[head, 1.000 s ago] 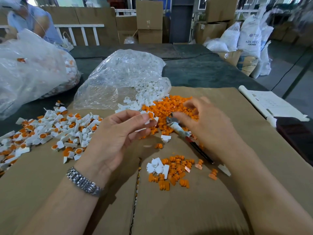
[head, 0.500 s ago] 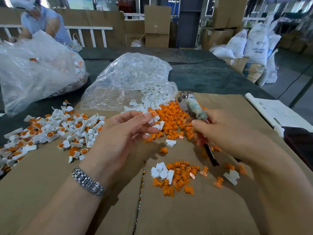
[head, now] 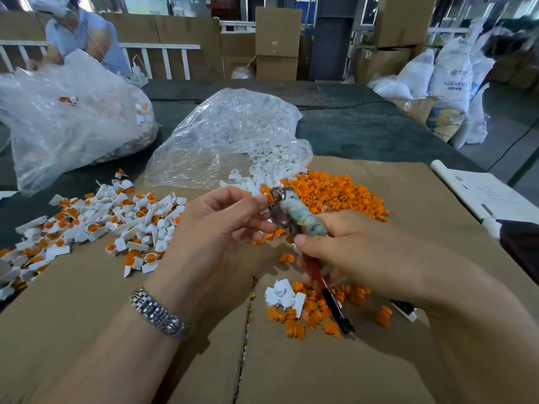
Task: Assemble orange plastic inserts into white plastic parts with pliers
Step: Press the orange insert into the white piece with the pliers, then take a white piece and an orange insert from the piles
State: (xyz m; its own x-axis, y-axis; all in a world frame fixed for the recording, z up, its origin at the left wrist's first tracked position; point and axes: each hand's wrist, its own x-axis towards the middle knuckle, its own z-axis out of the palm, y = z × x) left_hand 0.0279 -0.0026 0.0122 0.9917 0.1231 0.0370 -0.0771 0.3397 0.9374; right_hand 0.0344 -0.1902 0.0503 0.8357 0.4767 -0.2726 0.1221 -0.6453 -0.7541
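Pressing step: left hand (head: 215, 228) pinching white part (head: 264, 199) at pliers (head: 287, 212); right hand (head: 358, 252) gripping handles. Next, squeeze gently.

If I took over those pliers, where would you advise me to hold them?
Probably the red-and-black handles, coming from the near side below the right hand. They point toward the person, while the metal head is up against the left hand and the part it holds.
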